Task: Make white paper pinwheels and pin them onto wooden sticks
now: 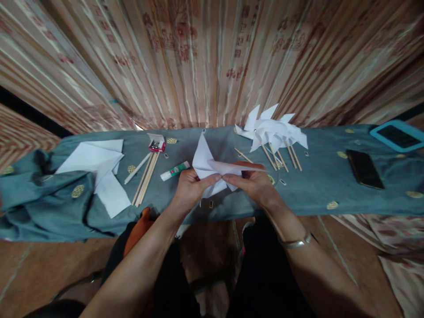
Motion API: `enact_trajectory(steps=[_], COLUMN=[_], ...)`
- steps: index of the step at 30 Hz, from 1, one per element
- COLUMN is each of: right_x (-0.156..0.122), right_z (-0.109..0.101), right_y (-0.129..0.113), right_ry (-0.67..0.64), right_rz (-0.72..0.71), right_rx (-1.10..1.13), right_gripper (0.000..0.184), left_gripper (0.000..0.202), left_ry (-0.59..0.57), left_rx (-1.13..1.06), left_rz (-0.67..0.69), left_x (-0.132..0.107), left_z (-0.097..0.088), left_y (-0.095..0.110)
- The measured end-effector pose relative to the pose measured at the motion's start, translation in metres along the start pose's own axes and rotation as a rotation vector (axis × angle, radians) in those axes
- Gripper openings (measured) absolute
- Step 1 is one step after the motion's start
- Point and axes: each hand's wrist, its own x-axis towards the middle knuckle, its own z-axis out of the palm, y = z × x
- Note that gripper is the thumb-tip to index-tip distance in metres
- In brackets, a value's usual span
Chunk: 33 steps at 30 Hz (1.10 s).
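A white sheet of folded paper [212, 165] is held between both hands over a blue-grey cloth [318, 185]. My left hand [190, 187] pinches its lower left part. My right hand [253, 183] grips its right flap, fingers closed over the fold. One pointed flap stands up, another sticks out to the right. A glue stick [175, 171] lies just left of my left hand.
Several finished paper pinwheels on wooden sticks [273, 132] lie behind my right hand. Loose wooden sticks [147, 176], a small red box [157, 144] and white paper sheets [99, 165] lie at the left. A black phone [364, 168] and a blue-framed tablet [397, 135] sit at the right.
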Motion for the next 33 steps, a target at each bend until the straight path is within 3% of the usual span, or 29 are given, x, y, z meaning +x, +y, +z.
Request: enact_trajectory(steps=[33], right_x=[0.005], right_z=[0.007], right_y=[0.013], right_ry=[0.043], right_rz=[0.054], right_rx=[0.076], right_gripper=[0.021], left_gripper=[0.021], left_ry=[0.040], left_rx=[0.051], left_rz=[-0.016], left_x=[0.001], left_z=[-0.004], left_y=[-0.002])
